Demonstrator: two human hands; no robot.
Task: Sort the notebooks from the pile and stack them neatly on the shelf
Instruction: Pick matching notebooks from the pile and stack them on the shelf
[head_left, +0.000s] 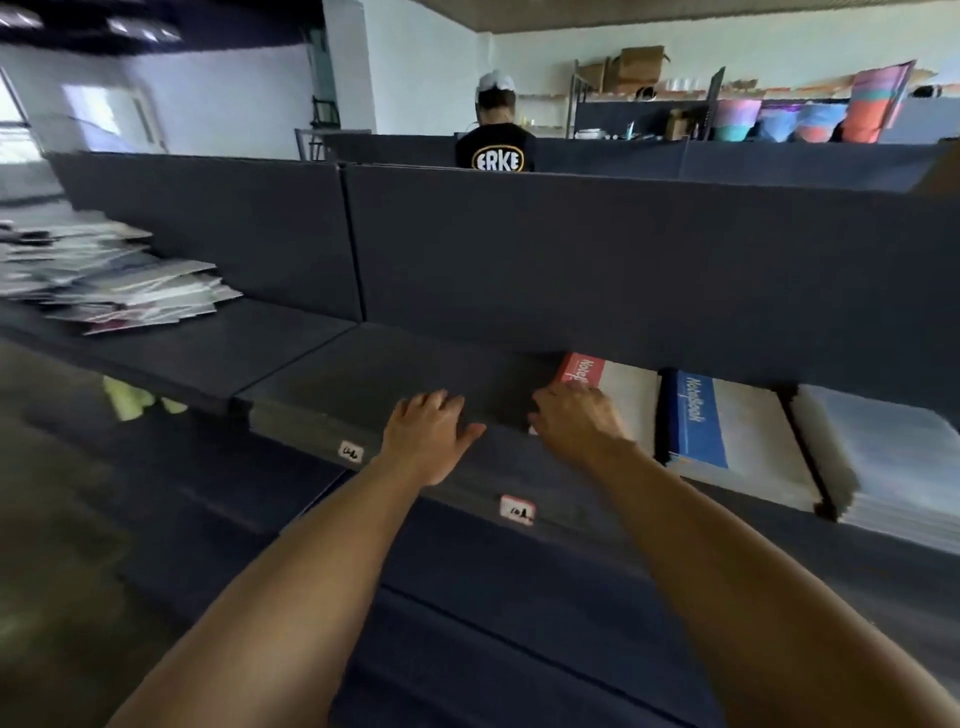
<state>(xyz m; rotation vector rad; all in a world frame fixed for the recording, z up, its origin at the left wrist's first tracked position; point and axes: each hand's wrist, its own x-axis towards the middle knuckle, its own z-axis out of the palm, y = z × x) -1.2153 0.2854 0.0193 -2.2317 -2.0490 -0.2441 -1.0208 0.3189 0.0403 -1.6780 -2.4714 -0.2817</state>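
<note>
two bare hands reach over the shelf (322, 364): one left hand (428, 436), one right hand (576, 421). three neat stacks sit side by side: one red-topped notebook stack (618, 389), one blue-topped notebook stack (727, 431), one pale stack (893, 457) whose cover is too blurred to read. one loose pile of notebooks (119, 280) lies far left, too blurred to count. two white price labels (517, 509) mark the shelf edge. one person in a black shirt (496, 150) stands behind the partition.

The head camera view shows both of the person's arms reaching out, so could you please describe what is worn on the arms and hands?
Nothing is worn on either. Both forearms are bare as far up as the frame shows, with no sleeve edge in view. The left hand and the right hand carry no gloves, and no watch, bracelet or ring can be made out, though the picture is slightly blurred.
</note>
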